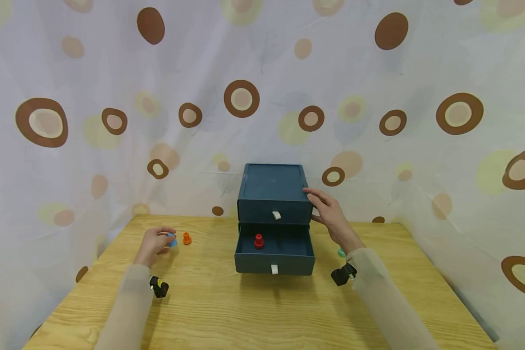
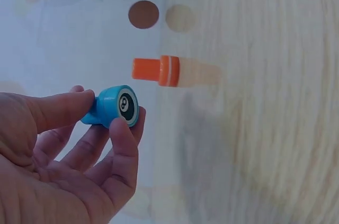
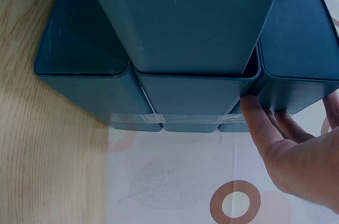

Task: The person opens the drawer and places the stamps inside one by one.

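My left hand [image 1: 153, 241] pinches a small blue toy stamp [image 2: 110, 105] between thumb and fingers, above the table's left side. Its round printed face, dark with a white figure, shows in the left wrist view. Just beyond it an orange stamp [image 1: 186, 238] stands on the table. At the centre is a dark blue drawer cabinet [image 1: 273, 182]. Against its upper right side rests my right hand [image 1: 332, 218], fingers extended, one reaching the top edge. The lower drawer [image 1: 273, 264] is pulled out and holds a red stamp [image 1: 259, 242]; the upper drawer [image 1: 255, 212] is closed.
A green piece [image 1: 341, 252], partly hidden by the right forearm, lies right of the cabinet. White pull tabs mark both drawer fronts. The wooden table [image 1: 192, 311] meets a patterned cloth [image 1: 271, 63] behind the cabinet.
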{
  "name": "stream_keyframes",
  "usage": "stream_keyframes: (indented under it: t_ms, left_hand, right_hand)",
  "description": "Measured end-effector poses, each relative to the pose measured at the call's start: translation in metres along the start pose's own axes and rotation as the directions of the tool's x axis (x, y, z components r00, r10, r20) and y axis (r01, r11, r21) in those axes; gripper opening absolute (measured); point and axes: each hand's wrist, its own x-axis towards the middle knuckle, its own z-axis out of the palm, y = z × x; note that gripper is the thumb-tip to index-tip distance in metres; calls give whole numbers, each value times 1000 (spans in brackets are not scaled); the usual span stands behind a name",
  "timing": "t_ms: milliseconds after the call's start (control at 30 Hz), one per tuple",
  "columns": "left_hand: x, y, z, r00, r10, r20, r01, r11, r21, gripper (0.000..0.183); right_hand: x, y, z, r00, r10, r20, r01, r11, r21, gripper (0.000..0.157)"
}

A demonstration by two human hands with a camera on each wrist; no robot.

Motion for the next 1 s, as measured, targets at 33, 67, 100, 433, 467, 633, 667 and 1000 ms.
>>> stream_keyframes:
  t_ms: [33, 67, 100, 433, 467, 633, 667, 1000]
  left_hand:
    - [0, 2, 0, 1000, 7, 4, -7, 1000, 1, 35]
    - [0, 4, 1, 1000, 14, 7, -14, 1000, 4, 37]
    - [-1, 6, 2, 1000, 22, 10, -22, 1000, 6, 38]
    - [-7, 27, 16, 995, 98, 18, -98, 995, 3, 42]
    - [-7, 28, 18, 994, 105, 14, -105, 994, 1, 42]
    - [-5, 30, 24, 988, 156, 23, -155, 988, -24, 40]
    - [-5, 30, 25, 986, 163, 26, -162, 986, -33, 39]
    - [-5, 38, 36, 980, 191, 54, -187, 980, -74, 33]
  right_hand:
    - [0, 0, 0, 1000, 2, -1, -2, 1000, 0, 50]
    - [0, 0, 0, 1000, 3, -1, -3, 1000, 0, 50]
    - [0, 0, 0, 1000, 5, -2, -5, 1000, -1, 50]
    - [0, 1, 0, 1000, 6, -1, -6, 1000, -3, 50]
    - [0, 1, 0, 1000, 6, 0, -6, 1000, -4, 50]
    - [0, 1, 0, 1000, 3, 1, -3, 1000, -3, 50]
    - [0, 1, 0, 1000, 2, 1, -2, 1000, -2, 50]
    - [0, 0, -1, 1000, 5, 1, -5, 1000, -2, 51]
